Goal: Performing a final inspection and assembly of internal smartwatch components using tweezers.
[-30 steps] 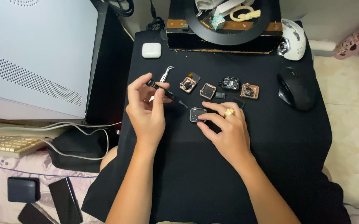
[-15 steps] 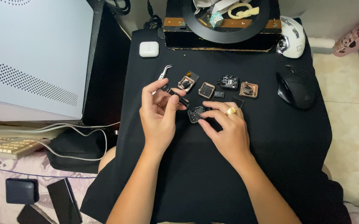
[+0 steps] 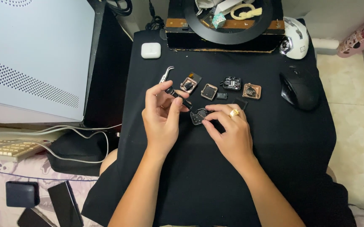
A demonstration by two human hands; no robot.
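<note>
1. On the black cloth (image 3: 274,159) covering the table, both bare hands work close together near the middle.
2. The left hand (image 3: 162,120) has its fingers curled around a thin dark tool (image 3: 178,97), pinched between thumb and fingertips; the tool's tip points toward the right hand.
3. The right hand (image 3: 230,132), wearing a gold ring (image 3: 234,112), pinches a small dark square part (image 3: 199,116) between thumb and forefinger, holding it just above the cloth, its other fingers loosely bent.
4. Just beyond the hands, a row of small square parts lies on the cloth: a copper-toned frame (image 3: 188,84), a second square frame (image 3: 209,91), a dark module (image 3: 232,83) and a brownish module (image 3: 251,91).
5. Metal tweezers (image 3: 165,74) lie left of that row, with a white earbud case (image 3: 151,50) further back.
6. A black mouse (image 3: 299,89) sits well to the right, near a white mouse (image 3: 294,38).
7. A ring light (image 3: 232,40) on a box stands at the far edge, and a grey computer case (image 3: 30,59) stands to the left.
</note>
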